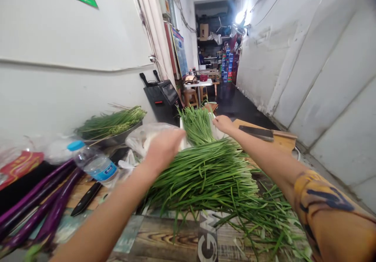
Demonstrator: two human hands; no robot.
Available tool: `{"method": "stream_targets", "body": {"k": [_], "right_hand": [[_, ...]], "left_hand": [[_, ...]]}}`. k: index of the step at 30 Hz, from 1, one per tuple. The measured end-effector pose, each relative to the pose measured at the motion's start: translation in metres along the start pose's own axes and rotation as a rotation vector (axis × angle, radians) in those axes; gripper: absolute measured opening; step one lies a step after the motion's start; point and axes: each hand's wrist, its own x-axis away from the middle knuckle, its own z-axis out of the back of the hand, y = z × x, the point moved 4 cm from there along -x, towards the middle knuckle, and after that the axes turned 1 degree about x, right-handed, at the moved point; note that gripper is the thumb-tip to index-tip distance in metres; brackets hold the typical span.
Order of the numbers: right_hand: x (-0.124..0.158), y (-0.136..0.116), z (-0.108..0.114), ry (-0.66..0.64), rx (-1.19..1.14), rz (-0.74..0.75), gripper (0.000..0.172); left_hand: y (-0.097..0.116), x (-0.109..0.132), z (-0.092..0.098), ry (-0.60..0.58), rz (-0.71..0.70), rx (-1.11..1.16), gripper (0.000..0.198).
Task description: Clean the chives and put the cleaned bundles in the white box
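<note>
My left hand (pixel 164 147), blurred by motion, is closed at the left side of a white container (pixel 217 132); what its fingers hold is hidden. On the opposite side, my right hand (pixel 223 125) is closed on that container's edge. Long green garlic chives (pixel 196 125) stand in the container, their tips pointing away from me. A large heap of garlic chives (pixel 205 172) lies on the table just in front, stems toward the right. Beside my left hand is a crumpled clear plastic bag (pixel 139 138).
On the left lie purple eggplants (pixel 57 211), a black-handled knife (pixel 86 199) and a blue-capped water bottle (pixel 95 164). Behind them, a metal bowl (pixel 119 137) holds greens. A cleaver (pixel 256 132) rests on a wooden board (pixel 283 138) at right. Loose chives litter the wood-patterned table (pixel 167 238).
</note>
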Motion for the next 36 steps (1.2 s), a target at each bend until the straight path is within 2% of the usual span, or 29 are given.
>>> {"method": "stream_targets", "body": {"k": [2, 4, 6, 8, 12, 15, 17, 20, 22, 24, 25, 27, 28, 30, 32, 36], "right_hand": [[-0.007, 0.0, -0.003, -0.039, 0.031, -0.04, 0.044], [-0.007, -0.001, -0.003, -0.053, 0.063, -0.074, 0.046], [0.004, -0.001, 0.004, -0.034, 0.085, -0.082, 0.045], [0.025, 0.001, 0.017, 0.006, 0.096, -0.054, 0.044], [0.093, 0.009, 0.043, 0.092, 0.087, 0.09, 0.04], [0.149, 0.023, 0.046, 0.05, 0.061, 0.172, 0.035], [0.181, 0.037, 0.042, 0.043, 0.063, 0.203, 0.029], [0.223, 0.06, 0.028, 0.043, 0.064, 0.142, 0.027], [0.249, 0.07, 0.015, 0.042, 0.044, 0.077, 0.03], [0.277, 0.069, -0.001, 0.065, 0.027, 0.089, 0.035], [0.291, 0.063, -0.009, 0.082, 0.01, 0.147, 0.034], [0.318, 0.042, -0.027, 0.055, -0.023, 0.436, 0.033], [0.329, 0.033, -0.036, 0.026, -0.03, 0.564, 0.036], [0.343, 0.023, -0.05, -0.038, -0.032, 0.718, 0.044], [0.344, 0.025, -0.058, -0.092, -0.015, 0.779, 0.042], [0.331, 0.054, -0.062, -0.151, 0.038, 0.859, 0.036]], "left_hand": [[0.052, 0.039, -0.003, 0.002, -0.107, 0.148, 0.02], [0.104, 0.076, -0.017, -0.091, -0.153, 0.308, 0.022], [0.146, 0.106, -0.034, -0.167, -0.163, 0.418, 0.021], [0.18, 0.124, -0.05, -0.26, -0.222, 0.486, 0.018], [0.232, 0.133, -0.08, -0.432, -0.492, 0.498, 0.014], [0.264, 0.129, -0.105, -0.444, -0.628, 0.467, 0.022], [0.279, 0.127, -0.119, -0.442, -0.637, 0.436, 0.029], [0.286, 0.128, -0.127, -0.426, -0.577, 0.392, 0.042], [0.278, 0.133, -0.121, -0.394, -0.551, 0.402, 0.041], [0.262, 0.141, -0.109, -0.336, -0.524, 0.443, 0.035], [0.252, 0.147, -0.102, -0.301, -0.509, 0.477, 0.033], [0.227, 0.157, -0.088, -0.238, -0.425, 0.531, 0.029], [0.216, 0.162, -0.083, -0.238, -0.39, 0.538, 0.028], [0.197, 0.172, -0.074, -0.267, -0.385, 0.54, 0.027], [0.182, 0.178, -0.068, -0.271, -0.376, 0.533, 0.029], [0.169, 0.18, -0.072, -0.299, -0.322, 0.412, 0.03]]}}
